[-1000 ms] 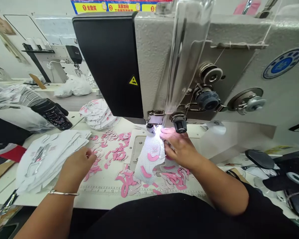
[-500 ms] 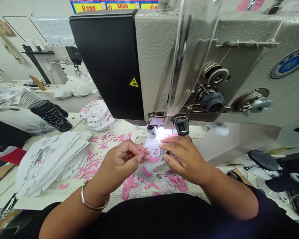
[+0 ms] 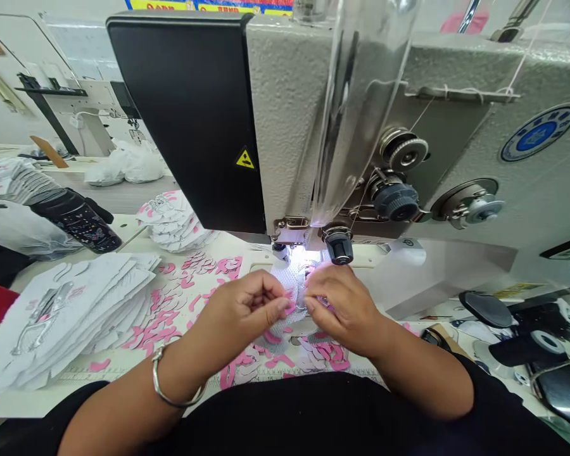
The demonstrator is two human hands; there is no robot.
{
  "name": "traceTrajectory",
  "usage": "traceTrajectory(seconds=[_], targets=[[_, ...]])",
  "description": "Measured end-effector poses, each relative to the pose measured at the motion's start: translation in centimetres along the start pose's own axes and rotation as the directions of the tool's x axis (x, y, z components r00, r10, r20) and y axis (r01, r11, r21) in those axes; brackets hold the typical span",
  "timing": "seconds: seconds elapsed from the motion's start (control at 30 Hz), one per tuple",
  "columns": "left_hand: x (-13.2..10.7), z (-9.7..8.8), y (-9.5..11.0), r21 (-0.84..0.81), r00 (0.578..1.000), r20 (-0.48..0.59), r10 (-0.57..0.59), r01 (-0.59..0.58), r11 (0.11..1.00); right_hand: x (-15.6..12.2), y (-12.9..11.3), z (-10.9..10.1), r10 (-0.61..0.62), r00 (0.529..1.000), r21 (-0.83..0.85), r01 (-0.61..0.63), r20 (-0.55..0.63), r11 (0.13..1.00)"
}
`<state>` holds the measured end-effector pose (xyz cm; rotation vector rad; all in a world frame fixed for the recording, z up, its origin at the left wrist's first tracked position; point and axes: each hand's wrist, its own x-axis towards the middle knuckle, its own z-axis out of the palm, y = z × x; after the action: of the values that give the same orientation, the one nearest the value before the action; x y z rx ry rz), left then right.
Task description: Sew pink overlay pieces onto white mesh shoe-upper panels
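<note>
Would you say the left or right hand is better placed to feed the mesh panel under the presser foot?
Probably the right hand: its fingers reach up the mesh panel, nearest the presser foot. The left hand has its fingertips pinched lower down, further away.

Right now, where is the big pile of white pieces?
In the head view, the stack of white pieces lies on the sewing table, left of the person's left hand and beside the scattered pink cutouts.
</note>
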<state>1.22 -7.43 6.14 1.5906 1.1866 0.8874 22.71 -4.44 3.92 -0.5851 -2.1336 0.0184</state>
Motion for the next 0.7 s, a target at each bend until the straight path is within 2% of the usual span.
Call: traceTrajectory(seconds=[0.1,0.2,0.27,0.43,0.7], targets=[[1.3,-0.8,-0.4,-0.109,0.986,-0.163,-0.015,-0.002,0.994,-0.3,1.4,0.2,0.01,1.0,-0.229,-0.005,0.02,0.973],[2.6,-0.8,-0.8,-0.172,0.97,-0.242,-0.024,-0.018,0.985,-0.6,2.6,0.8,-0.014,0.995,-0.285,0.042,0.099,0.958],[3.3,-0.3,-1.1,-0.222,0.967,-0.254,-0.034,-0.024,0.975,-0.7,3.0,1.3,-0.036,0.995,-0.266,0.061,0.097,0.962],[4.4,1.2,-1.9,-0.323,0.97,-0.233,-0.061,-0.018,0.946,-1.1,3.2,2.4,-0.058,0.998,-0.237,0.054,-0.011,0.97],[4.3,1.7,-2.0,-0.348,0.97,-0.226,-0.086,0.002,0.937,-1.7,3.2,2.9,-0.097,0.994,-0.244,0.08,-0.059,0.967]])
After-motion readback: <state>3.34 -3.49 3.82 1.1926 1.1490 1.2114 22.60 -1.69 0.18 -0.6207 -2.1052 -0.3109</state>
